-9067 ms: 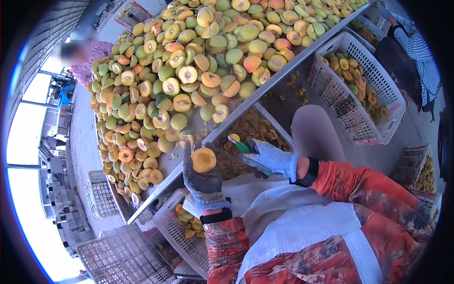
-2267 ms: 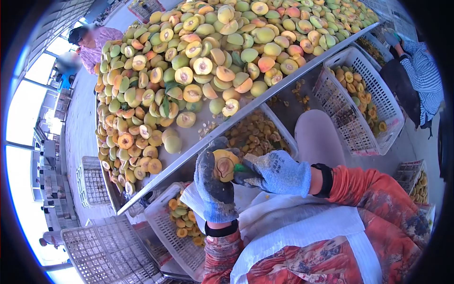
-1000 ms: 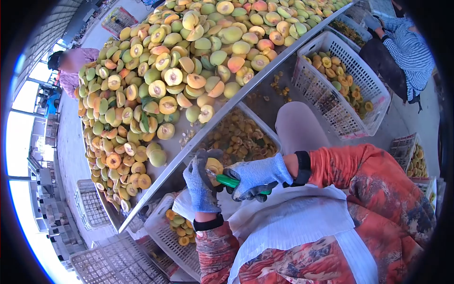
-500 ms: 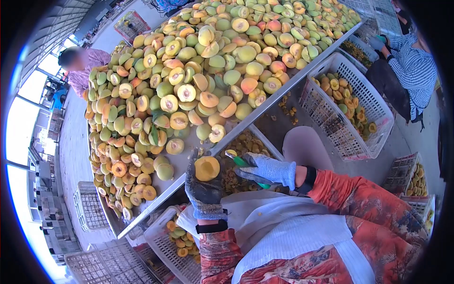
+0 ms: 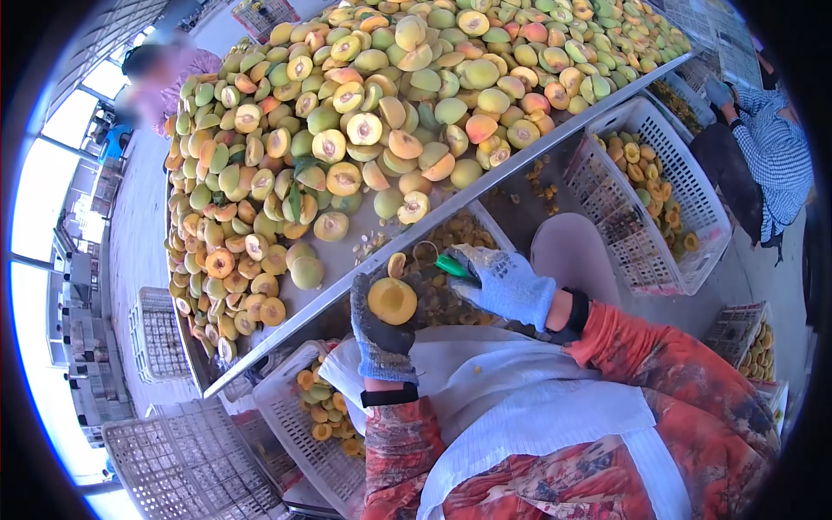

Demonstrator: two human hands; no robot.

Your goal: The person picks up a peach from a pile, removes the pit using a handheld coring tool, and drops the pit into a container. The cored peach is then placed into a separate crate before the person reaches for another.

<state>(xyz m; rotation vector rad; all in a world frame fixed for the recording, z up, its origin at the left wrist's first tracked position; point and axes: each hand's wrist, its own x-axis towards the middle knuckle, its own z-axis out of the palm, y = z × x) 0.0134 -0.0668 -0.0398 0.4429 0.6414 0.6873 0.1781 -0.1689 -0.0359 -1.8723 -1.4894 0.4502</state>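
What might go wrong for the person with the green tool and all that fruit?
The green tool in the right hand might slip and poke the left hand, since they're close together. The fruit half looks wet, so it could slide away. And the cut fruit beside the table rim might fall off if bumped.

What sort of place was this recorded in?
Probably a fruit-processing shed: there is a large table heaped with halved fruit, a slotted crate of fruit beside it, and gloved hands holding a fruit half and a green-handled tool.
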